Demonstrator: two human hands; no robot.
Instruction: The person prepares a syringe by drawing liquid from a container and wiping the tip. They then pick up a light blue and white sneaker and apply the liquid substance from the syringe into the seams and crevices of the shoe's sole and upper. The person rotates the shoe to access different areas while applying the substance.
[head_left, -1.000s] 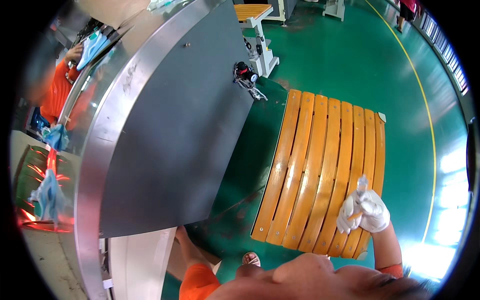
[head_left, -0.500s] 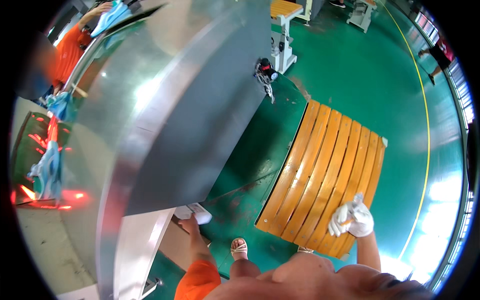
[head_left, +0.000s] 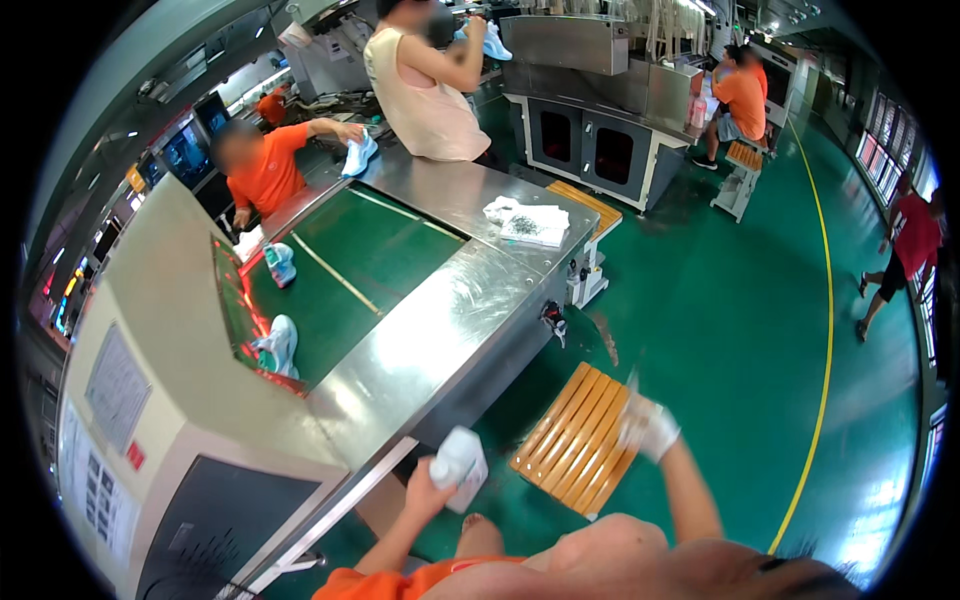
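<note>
Your left hand (head_left: 428, 490) is closed around a white bottle-like container (head_left: 460, 466), holding it low in front of you, just off the near edge of the steel tabletop (head_left: 440, 330). Your right hand (head_left: 648, 428) wears a white glove and hangs over the right end of the orange slatted floor platform (head_left: 578, 438); it is blurred, and you cannot tell from here whether it is open or pinching something small.

As far as this view shows, the container is in hand and not yet set down or used on anything. The shoes on the line lie well apart from both your hands, so whatever work they need from you looks still to come.

Count what is around you: two light shoes on the green conveyor belt (head_left: 350, 270), one near the red-lit opening (head_left: 277, 345) and one farther up the belt (head_left: 279, 264). One white pile of cloth or gloves (head_left: 530, 222) sits on the far end of the tabletop. A second orange platform (head_left: 585, 205) lies beyond that end. A beige machine housing (head_left: 150, 400) stands to your left. Five other people are in view: two at the far side of the belt, each handling a shoe, one seated by the far machines, one further back on the left, and one walking at the far right.
</note>
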